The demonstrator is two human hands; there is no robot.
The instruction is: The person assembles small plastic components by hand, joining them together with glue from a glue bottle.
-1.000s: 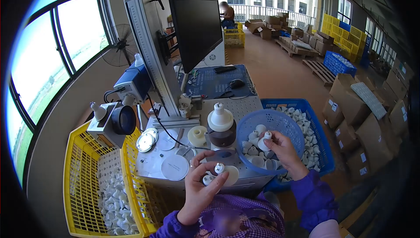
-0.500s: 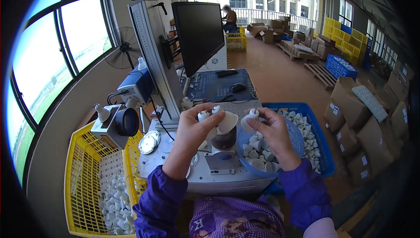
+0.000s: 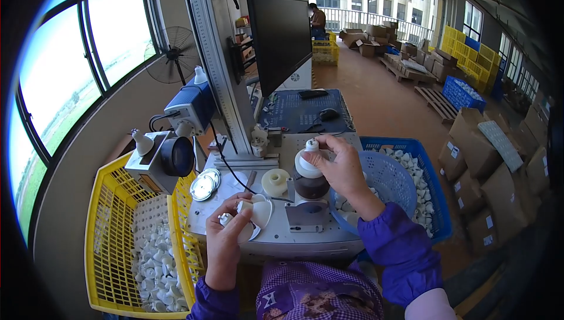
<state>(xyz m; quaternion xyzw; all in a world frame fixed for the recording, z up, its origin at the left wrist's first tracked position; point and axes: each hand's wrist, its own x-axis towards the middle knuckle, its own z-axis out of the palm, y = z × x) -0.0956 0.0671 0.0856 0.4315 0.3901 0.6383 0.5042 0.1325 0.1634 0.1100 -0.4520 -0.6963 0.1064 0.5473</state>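
My left hand [image 3: 222, 246] is closed around two white lamp housings [image 3: 264, 212], low over the front of the worktable [image 3: 276, 235]. One has its wide cup facing right; the pinned end of the other pokes out between thumb and fingers. Further right, my right hand [image 3: 348, 173] grips another white lamp housing [image 3: 308, 166] by its narrow neck, pins up. Its wide end sits right at the top of a dark round fixture [image 3: 312, 188]. A cream ring-shaped part [image 3: 275, 182] lies on the table between the hands.
A yellow crate [image 3: 101, 243] of white parts stands left, below a lens head [image 3: 177, 156]. A blue basin [image 3: 399, 182] and a blue crate [image 3: 445, 217] hold more at right. Behind rise a column [image 3: 214, 73] and a monitor [image 3: 281, 44]. A person [image 3: 318, 19] sits far back.
My left hand has moved down and left with its two lamp housings. My right hand has brought its lamp housing left from over the basin to the dark fixture. The view has shifted slightly.
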